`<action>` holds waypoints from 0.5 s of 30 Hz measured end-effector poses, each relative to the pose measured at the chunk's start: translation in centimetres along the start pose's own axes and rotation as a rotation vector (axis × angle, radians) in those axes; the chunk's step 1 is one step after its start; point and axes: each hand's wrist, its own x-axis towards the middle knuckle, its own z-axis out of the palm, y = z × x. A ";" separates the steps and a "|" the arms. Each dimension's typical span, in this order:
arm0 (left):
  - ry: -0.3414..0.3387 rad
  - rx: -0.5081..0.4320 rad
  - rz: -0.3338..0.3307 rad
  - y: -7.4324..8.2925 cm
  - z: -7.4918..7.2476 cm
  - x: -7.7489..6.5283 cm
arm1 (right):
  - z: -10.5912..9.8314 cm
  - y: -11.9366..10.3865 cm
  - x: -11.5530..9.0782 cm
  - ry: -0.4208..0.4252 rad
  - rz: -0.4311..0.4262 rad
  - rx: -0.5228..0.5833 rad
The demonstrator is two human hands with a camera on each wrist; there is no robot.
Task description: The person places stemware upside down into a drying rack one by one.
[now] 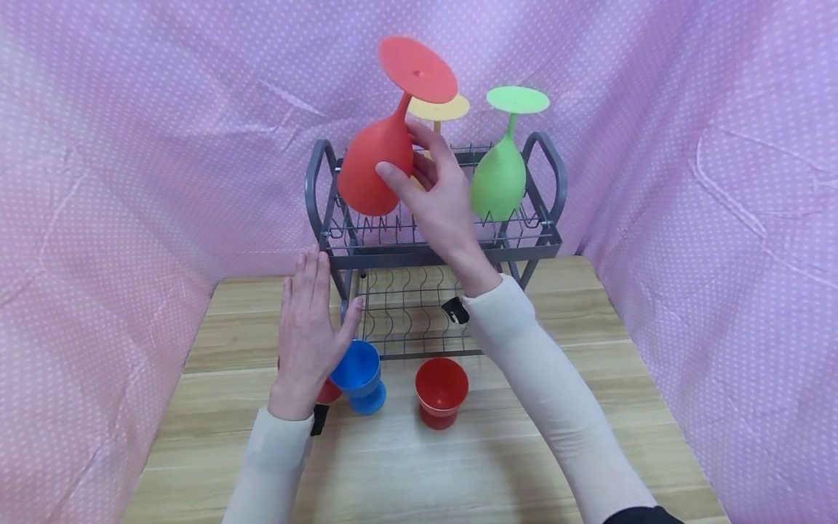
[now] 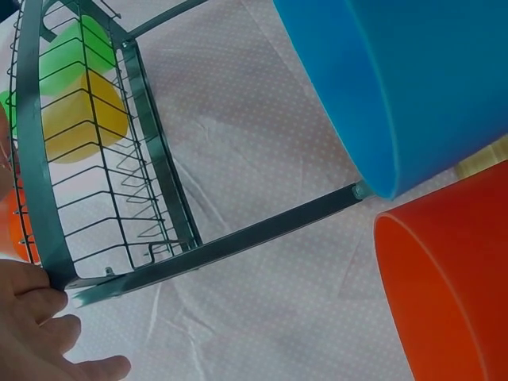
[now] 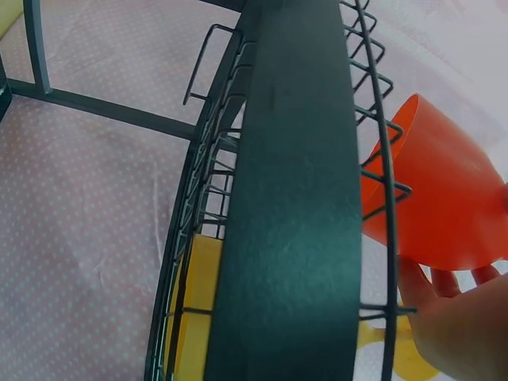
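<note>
My right hand [image 1: 445, 204] grips a red plastic wine glass [image 1: 369, 171] by its bowl, thumb on the near side. The glass is upside down and tilted, foot up to the right, its bowl over the left part of the upper tier of a dark dish rack [image 1: 425, 258]. In the right wrist view its rim shows beside the rack's wires. My left hand [image 1: 309, 331] has straight fingers, their tips at the rack's front left corner. A green wine glass [image 1: 500, 178] and a yellow one [image 1: 445, 109] stand upside down on the upper tier, the yellow partly hidden by my right hand.
On the wooden table [image 1: 406, 473] before the rack stand a blue goblet [image 1: 356, 364] and a red goblet [image 1: 441, 386], mouths up. Another red goblet [image 1: 329, 391] is mostly hidden under my left hand. The wire lower tier [image 1: 406, 313] sits below. Pink dotted cloth [image 1: 131, 182] surrounds the table.
</note>
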 end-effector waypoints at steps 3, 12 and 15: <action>-0.002 0.000 0.003 -0.1 0.0 0.0 | 0.4 0.2 0.4 -0.010 0.001 -0.037; 0.008 0.002 0.005 -0.1 0.1 0.1 | 0.8 1.2 1.7 -0.018 -0.028 -0.216; 0.010 -0.003 0.001 -0.1 0.1 0.1 | 0.9 1.4 2.1 -0.054 0.014 -0.236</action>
